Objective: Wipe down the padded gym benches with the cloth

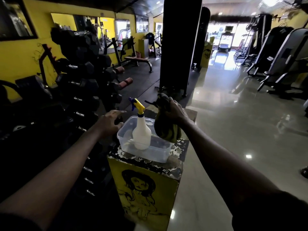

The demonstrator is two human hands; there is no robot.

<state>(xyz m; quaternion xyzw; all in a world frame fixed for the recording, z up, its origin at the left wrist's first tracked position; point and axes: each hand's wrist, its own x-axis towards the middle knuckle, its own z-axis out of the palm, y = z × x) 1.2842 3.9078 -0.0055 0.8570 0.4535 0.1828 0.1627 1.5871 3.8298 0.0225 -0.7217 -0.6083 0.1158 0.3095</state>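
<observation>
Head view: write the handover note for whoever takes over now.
Right hand grips the cloth, over the tub's right rim.
Left hand open, empty, beside the tub.
Bottle stands upright in the tub, on the yellow box.
Bench lies far back on the left, out of reach.
Done: cloth in hand.
Left: walk to the benches, wipe every pad.

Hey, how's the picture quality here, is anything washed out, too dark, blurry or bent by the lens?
Head view: the far windows are blown out, and the glossy floor shows glare patches; the dumbbell rack sits in deep shadow; the left hand looks slightly blurred while the spray bottle is sharp; the wide lens tilts the machines at the right edge.
</observation>
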